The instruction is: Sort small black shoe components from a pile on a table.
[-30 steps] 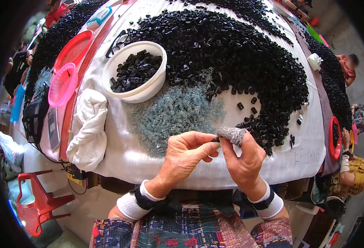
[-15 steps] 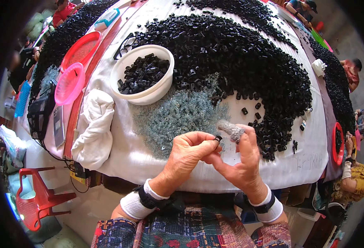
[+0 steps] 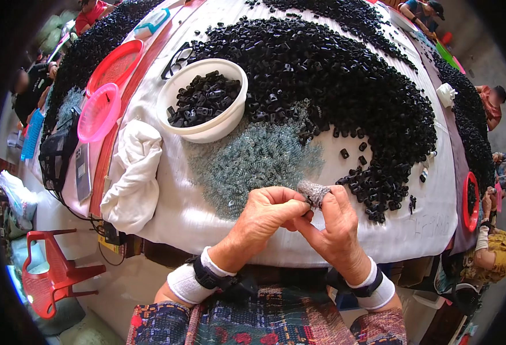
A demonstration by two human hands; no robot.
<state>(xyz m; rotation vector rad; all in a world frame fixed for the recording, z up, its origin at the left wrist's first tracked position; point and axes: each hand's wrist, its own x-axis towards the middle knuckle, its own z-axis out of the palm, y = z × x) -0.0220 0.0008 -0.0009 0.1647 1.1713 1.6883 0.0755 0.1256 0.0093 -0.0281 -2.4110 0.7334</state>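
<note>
My left hand (image 3: 261, 215) is closed, its thumb and index finger pinching a small black plastic piece (image 3: 309, 200), mostly hidden by the fingers. My right hand (image 3: 336, 233) meets it from the other side, closed over the same piece. A grey knitted finger cover (image 3: 313, 191) wraps a fingertip of my right hand and presses against the piece. Just beyond both hands lies a heap of small metal coil springs (image 3: 253, 164). Behind and to the right spreads a large pile of black plastic pieces (image 3: 345, 86). A white bowl (image 3: 204, 135) holds more of them.
A twisted white cloth (image 3: 131, 172) lies at the left, near a phone (image 3: 83, 172) and a pink basket (image 3: 99, 112). Beyond it is a red tray (image 3: 115, 66). A red chair (image 3: 52, 267) stands on the floor. Other people work at both sides of the table.
The right hand's covered fingertip has come down and in, from apart to touching the black piece. My left hand has shifted slightly right. The bowl and heaps appear slightly shifted in view.
</note>
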